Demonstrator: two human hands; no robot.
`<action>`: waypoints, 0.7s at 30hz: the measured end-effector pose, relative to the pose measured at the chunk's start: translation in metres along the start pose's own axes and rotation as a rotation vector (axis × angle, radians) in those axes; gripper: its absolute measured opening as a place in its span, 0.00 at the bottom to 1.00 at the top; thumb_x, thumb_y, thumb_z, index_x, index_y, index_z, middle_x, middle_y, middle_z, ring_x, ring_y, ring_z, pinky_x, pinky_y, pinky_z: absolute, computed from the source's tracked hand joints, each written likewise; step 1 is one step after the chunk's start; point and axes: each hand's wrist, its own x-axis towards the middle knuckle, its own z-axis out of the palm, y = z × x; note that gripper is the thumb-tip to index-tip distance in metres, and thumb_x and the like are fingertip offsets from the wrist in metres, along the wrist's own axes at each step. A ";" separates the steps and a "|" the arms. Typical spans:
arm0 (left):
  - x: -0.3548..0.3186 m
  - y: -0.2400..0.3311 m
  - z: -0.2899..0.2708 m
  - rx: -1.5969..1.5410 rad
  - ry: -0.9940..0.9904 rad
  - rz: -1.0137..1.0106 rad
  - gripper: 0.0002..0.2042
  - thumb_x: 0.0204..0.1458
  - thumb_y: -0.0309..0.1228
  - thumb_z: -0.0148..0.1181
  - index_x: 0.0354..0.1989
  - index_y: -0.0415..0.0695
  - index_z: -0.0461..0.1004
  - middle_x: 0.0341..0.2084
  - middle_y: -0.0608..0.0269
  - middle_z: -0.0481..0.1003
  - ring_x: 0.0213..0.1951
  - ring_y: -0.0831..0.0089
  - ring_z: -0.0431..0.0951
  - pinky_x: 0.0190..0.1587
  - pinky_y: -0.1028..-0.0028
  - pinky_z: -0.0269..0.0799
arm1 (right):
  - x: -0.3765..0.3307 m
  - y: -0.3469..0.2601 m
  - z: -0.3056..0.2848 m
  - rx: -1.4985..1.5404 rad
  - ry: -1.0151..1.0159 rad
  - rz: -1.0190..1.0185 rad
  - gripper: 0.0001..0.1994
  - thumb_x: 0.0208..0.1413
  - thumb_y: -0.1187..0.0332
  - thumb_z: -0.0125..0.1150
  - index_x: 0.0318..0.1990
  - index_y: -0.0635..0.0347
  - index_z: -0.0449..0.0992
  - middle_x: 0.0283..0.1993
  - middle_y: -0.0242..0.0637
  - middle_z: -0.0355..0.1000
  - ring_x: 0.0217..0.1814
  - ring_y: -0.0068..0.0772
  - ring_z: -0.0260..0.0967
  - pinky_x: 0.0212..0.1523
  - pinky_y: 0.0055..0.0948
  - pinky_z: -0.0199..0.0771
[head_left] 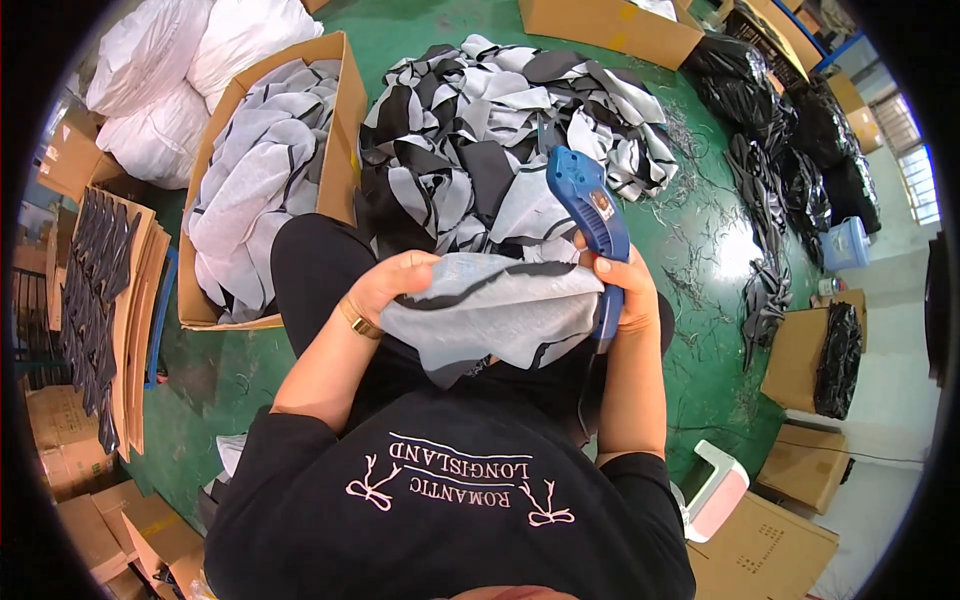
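My left hand is closed on the left end of a grey fabric piece with black bands, thumb on top. The piece hangs over my lap, its lower edge uneven. My right hand grips the handle of a blue electric cutter, held upright with its narrow grey tip pointing away from me. The fabric's right end meets my right hand, where the fingers are partly hidden. Beyond my hands lies a large heap of grey and black fabric pieces on the floor.
An open cardboard box full of similar fabric stands at the left. White sacks are behind it. Thin dark offcuts litter the green floor to the right. Black plastic bags lie far right; a pink and white stool is near right.
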 end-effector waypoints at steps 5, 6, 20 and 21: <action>0.010 0.011 0.018 -0.433 0.267 0.144 0.22 0.61 0.46 0.46 0.54 0.41 0.68 0.47 0.58 0.74 0.47 0.66 0.76 0.50 0.65 0.72 | 0.014 0.003 -0.001 -0.145 0.219 0.037 0.17 0.48 0.70 0.63 0.45 0.67 0.69 0.44 0.51 0.74 0.41 0.35 0.74 0.43 0.31 0.74; 0.012 0.011 0.016 -0.383 0.319 0.202 0.20 0.61 0.44 0.46 0.53 0.42 0.69 0.45 0.59 0.75 0.46 0.67 0.77 0.49 0.65 0.73 | 0.010 0.007 -0.003 -0.152 0.254 0.028 0.18 0.48 0.70 0.62 0.46 0.67 0.68 0.45 0.51 0.73 0.44 0.39 0.74 0.46 0.33 0.74; 0.030 -0.023 0.041 0.002 0.455 0.259 0.17 0.53 0.30 0.61 0.50 0.41 0.67 0.44 0.61 0.74 0.43 0.71 0.77 0.44 0.68 0.77 | 0.008 0.051 0.062 -0.540 0.196 0.015 0.22 0.38 0.70 0.73 0.42 0.67 0.70 0.33 0.31 0.69 0.34 0.22 0.66 0.38 0.24 0.69; 0.029 -0.022 0.039 -0.004 0.464 0.267 0.17 0.53 0.30 0.61 0.50 0.41 0.67 0.44 0.61 0.74 0.43 0.71 0.77 0.44 0.68 0.77 | 0.008 0.051 0.062 -0.563 0.178 -0.005 0.24 0.38 0.69 0.73 0.42 0.69 0.70 0.34 0.34 0.71 0.35 0.24 0.68 0.38 0.25 0.70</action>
